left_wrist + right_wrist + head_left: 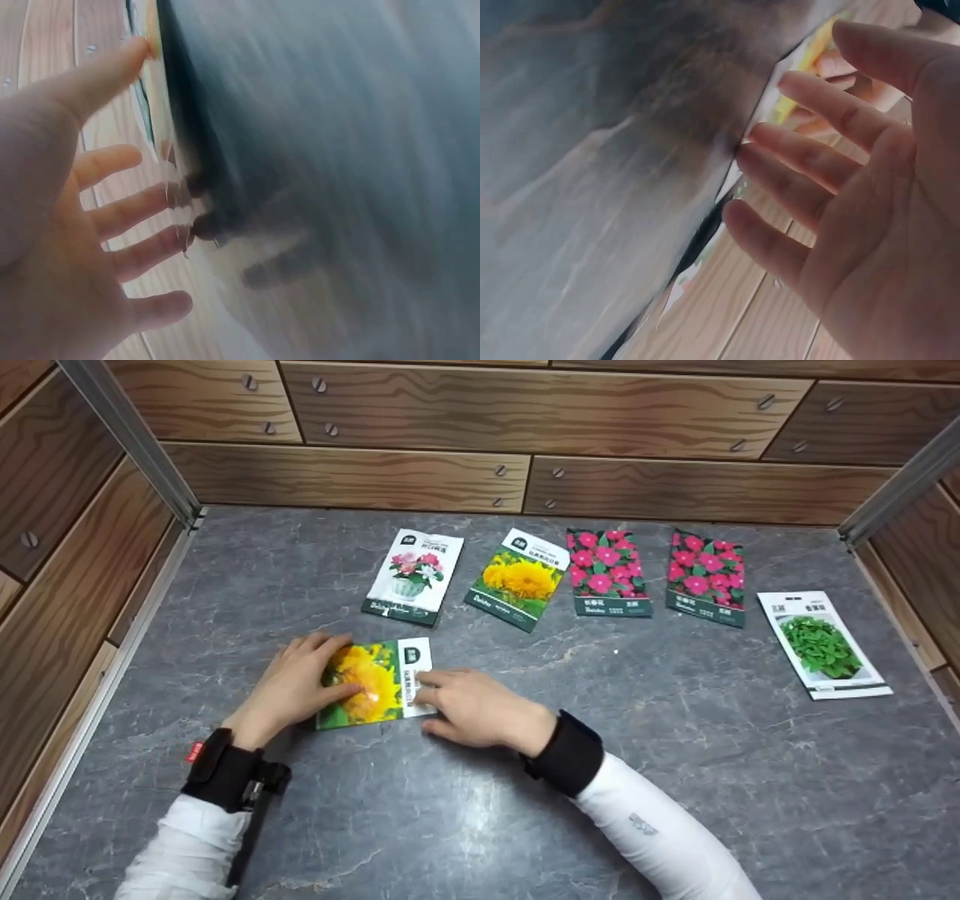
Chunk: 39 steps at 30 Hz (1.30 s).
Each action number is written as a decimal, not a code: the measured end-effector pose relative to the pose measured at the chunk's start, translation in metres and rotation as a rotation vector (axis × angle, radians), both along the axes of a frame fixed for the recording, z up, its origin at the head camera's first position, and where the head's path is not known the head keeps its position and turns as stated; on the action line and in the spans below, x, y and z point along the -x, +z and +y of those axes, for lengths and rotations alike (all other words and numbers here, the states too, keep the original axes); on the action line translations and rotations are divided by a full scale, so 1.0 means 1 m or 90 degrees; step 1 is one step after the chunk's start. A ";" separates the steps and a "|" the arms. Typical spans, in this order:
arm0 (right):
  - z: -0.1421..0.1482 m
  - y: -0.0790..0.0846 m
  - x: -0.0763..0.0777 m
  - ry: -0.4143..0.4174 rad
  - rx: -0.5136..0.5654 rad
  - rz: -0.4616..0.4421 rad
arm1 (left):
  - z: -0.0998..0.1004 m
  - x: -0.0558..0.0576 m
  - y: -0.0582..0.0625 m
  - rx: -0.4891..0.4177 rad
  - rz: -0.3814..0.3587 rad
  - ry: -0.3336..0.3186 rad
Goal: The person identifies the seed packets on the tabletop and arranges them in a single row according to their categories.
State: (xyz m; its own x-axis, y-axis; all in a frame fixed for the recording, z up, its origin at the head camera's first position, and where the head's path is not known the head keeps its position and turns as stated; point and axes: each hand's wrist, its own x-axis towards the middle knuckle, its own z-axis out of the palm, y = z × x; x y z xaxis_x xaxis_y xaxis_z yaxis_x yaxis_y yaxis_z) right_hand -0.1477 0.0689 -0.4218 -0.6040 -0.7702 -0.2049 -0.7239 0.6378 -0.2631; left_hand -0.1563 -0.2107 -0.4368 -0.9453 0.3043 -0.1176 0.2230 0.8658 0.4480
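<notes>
A seed packet with a yellow flower picture (375,675) lies sideways on the grey table, its white end to the right. My left hand (289,682) is at its left end, thumb on the yellow picture and the other fingers spread near the far left corner. In the left wrist view the fingers (135,202) are spread and fairly straight. My right hand (484,705) touches the white end with its fingertips. The right wrist view shows those fingers (802,161) extended, the thumb apart from them.
Behind the hands lie a packet with a potted pink flower (414,574), another yellow-flower packet (519,577), two pink-flower packets (607,574) (706,576) and a green-leaf packet (823,645) at the right. Wood-patterned panels (420,480) border the grey table (480,825).
</notes>
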 end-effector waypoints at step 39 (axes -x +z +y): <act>0.059 0.041 0.004 -0.398 0.662 -0.270 | 0.102 -0.046 0.032 -0.613 0.073 0.266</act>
